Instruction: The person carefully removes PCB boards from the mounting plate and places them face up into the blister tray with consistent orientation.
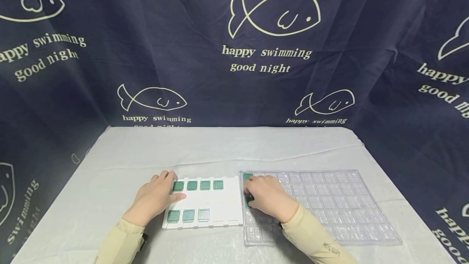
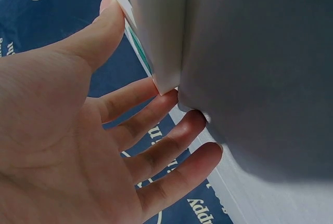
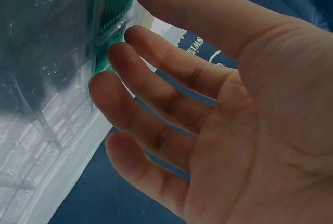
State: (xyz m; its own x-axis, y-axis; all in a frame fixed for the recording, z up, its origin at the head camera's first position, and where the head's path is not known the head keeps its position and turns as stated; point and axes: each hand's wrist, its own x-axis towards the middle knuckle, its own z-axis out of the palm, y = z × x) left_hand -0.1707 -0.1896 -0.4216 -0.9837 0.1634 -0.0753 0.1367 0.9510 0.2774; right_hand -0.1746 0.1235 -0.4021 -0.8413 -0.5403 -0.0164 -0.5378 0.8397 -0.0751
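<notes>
In the head view my left hand (image 1: 155,194) rests at the left end of a white tray (image 1: 216,201) bearing green circuit boards (image 1: 191,185) in two rows. Its thumb lies over the tray, and the loosely spread fingers (image 2: 179,135) touch the corner and the cloth beside it. My right hand (image 1: 270,195) is over the left column of a clear plastic compartment tray (image 1: 318,205). Between its thumb and index finger is a green circuit board (image 3: 117,3), held at its edges within a compartment. Another green board (image 1: 248,177) sits in the compartment behind, partly hidden by the fingers.
The two trays lie side by side on a pale cloth-covered table (image 1: 220,146), their edges nearly meeting. Transparent ridges divide the clear tray into many compartments. A dark blue curtain (image 1: 205,52) with fish drawings and lettering hangs behind and at both sides.
</notes>
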